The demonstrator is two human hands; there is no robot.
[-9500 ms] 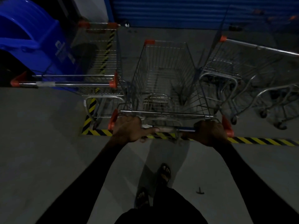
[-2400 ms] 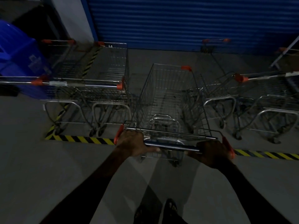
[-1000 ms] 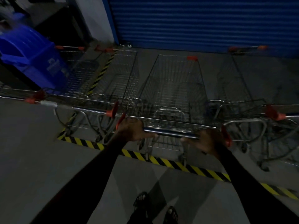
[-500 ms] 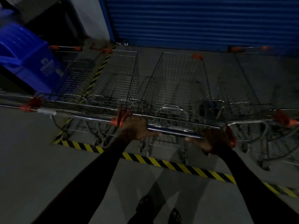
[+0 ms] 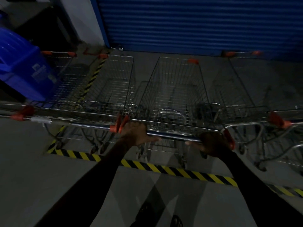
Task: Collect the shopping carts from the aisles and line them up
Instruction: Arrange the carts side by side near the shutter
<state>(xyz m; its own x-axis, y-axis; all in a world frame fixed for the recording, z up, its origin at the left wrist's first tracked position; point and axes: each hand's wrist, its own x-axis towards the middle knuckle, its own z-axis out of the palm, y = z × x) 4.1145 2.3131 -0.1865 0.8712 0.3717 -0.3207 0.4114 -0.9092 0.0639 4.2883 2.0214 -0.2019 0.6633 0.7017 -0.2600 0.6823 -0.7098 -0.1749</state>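
You've got both hands on the handle bar (image 5: 173, 135) of the middle cart (image 5: 176, 89). Your left hand (image 5: 136, 134) sits at the bar's left end with the fingers curled over the top of it and the thumb sticking out along the bar toward the other hand. Your right hand (image 5: 211, 143) is at the bar's right end, fingers wrapped round it too, though it's really dark over there and I can't tell exactly how each finger lies.

Straight out past your fingers the cart's wire basket runs away toward the blue roller shutter (image 5: 196, 22), empty as far as I can see, with an orange corner cap (image 5: 193, 61) at its far right. The cart's wheels are just beyond the yellow-and-black floor stripe (image 5: 164, 169), which runs below your wrists.

Right beside your left knuckles, the orange end piece of your bar is touching or nearly touching the orange end cap of the neighbouring cart (image 5: 113, 86) on the left, so the two handles sit roughly in one line. Further left of that there's another cart (image 5: 65, 79), and behind it a big blue bin (image 5: 21, 66).

Off past your right fingers there's one more cart (image 5: 242, 89), its handle with the orange end piece (image 5: 277, 119) just beyond your right hand's end of the bar. Your feet (image 5: 160, 215) show down at the bottom on the grey concrete floor (image 5: 32, 177).
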